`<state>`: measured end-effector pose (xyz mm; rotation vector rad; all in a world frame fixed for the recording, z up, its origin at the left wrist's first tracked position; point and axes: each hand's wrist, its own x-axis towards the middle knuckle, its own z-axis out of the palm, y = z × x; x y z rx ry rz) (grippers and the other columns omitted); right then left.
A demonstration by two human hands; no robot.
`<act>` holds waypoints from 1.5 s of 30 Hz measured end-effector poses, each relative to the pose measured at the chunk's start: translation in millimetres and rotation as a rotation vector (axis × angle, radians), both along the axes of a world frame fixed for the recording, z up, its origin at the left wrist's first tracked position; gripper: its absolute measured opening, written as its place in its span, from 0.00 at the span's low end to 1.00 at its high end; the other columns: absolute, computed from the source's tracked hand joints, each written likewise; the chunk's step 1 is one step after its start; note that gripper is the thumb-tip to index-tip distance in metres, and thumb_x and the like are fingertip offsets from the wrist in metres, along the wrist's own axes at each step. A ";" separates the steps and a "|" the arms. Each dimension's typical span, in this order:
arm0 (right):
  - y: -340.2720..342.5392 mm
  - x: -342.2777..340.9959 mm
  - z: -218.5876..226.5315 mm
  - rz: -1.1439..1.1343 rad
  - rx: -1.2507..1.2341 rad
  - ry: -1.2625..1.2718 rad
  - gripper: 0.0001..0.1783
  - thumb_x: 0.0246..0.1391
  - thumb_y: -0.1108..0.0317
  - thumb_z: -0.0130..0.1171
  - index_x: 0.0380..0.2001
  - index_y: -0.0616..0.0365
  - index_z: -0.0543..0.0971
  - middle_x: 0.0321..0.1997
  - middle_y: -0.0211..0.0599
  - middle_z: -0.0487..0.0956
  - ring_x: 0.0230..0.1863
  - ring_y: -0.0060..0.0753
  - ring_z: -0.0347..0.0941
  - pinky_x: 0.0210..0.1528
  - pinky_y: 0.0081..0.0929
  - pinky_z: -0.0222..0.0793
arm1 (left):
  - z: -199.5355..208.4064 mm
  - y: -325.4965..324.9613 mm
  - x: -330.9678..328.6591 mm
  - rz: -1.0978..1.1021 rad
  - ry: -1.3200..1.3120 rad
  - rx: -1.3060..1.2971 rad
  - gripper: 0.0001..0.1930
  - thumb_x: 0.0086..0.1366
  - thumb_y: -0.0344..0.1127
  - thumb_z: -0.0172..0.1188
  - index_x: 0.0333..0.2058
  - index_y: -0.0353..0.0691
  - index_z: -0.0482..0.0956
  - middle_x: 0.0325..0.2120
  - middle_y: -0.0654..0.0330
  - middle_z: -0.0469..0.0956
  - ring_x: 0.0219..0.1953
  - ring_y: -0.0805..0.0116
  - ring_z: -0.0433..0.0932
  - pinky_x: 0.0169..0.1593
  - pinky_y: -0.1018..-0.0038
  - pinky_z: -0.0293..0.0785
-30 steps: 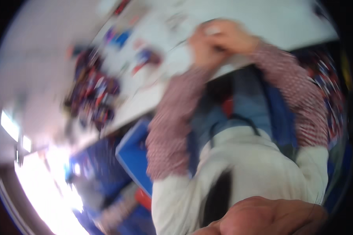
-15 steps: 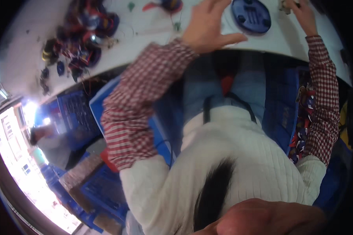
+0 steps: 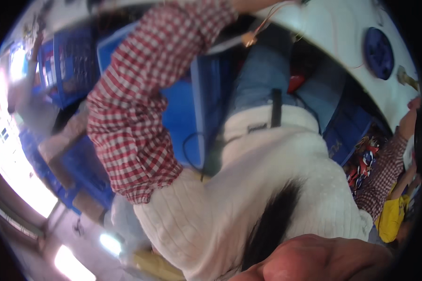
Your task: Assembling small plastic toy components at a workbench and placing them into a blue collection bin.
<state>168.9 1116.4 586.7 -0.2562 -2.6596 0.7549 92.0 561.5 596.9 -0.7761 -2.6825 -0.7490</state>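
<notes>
My left hand (image 3: 254,4) is at the top edge, with its fingers mostly cut off. Thin red wires (image 3: 270,18) run close to it and hang over the table edge, ending in a small orange-brown piece (image 3: 249,39). Whether the hand holds them is hidden. At the far right rim, my right hand (image 3: 411,112) is blurred and partly out of view, just below a small beige block (image 3: 406,77). A round dark-blue disc-shaped housing (image 3: 379,53) lies on the table beside that block.
The white table (image 3: 323,23) curves across the upper right. A blue bin (image 3: 180,122) stands by my left arm. A blue crate (image 3: 347,133) with several red and blue wired parts (image 3: 363,161) is at my right. Yellow cloth (image 3: 392,218) and another person's arm show at the right rim.
The whole view has swung, shifting the blue housing to the right. My left hand, earlier spread over the table, is now at the top edge; my right hand is now apart from the block.
</notes>
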 end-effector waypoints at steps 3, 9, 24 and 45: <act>-144.6 21.8 -2.7 0.243 -0.302 0.104 0.17 0.57 0.74 0.49 0.50 0.61 0.72 0.50 0.35 0.74 0.44 0.25 0.70 0.47 0.19 0.65 | -20.3 -2.0 -10.3 0.127 -0.290 -0.006 0.44 0.49 0.62 0.63 0.52 0.27 0.66 0.54 0.41 0.61 0.55 0.46 0.62 0.58 0.58 0.60; -259.8 5.0 64.2 0.792 -0.217 0.025 0.15 0.49 0.79 0.56 0.43 0.61 0.76 0.43 0.33 0.71 0.28 0.20 0.63 0.29 0.13 0.60 | -23.2 36.9 -32.8 0.032 -0.039 0.262 0.30 0.50 0.49 0.68 0.45 0.33 0.74 0.44 0.47 0.73 0.48 0.58 0.71 0.54 0.65 0.65; -315.2 -25.5 66.0 0.829 -0.330 -0.194 0.06 0.47 0.70 0.59 0.31 0.58 0.77 0.24 0.30 0.74 0.23 0.24 0.65 0.28 0.19 0.63 | 42.9 42.1 -7.9 0.122 -0.773 1.137 0.27 0.48 0.33 0.70 0.46 0.29 0.72 0.40 0.52 0.77 0.42 0.63 0.77 0.48 0.74 0.73; -171.5 -23.3 -3.0 0.175 -0.383 -0.248 0.23 0.53 0.64 0.57 0.52 0.61 0.70 0.49 0.42 0.74 0.45 0.33 0.71 0.47 0.25 0.66 | -3.1 162.4 39.2 -0.008 -0.512 0.785 0.31 0.36 0.47 0.73 0.40 0.36 0.78 0.42 0.47 0.65 0.43 0.54 0.67 0.48 0.66 0.67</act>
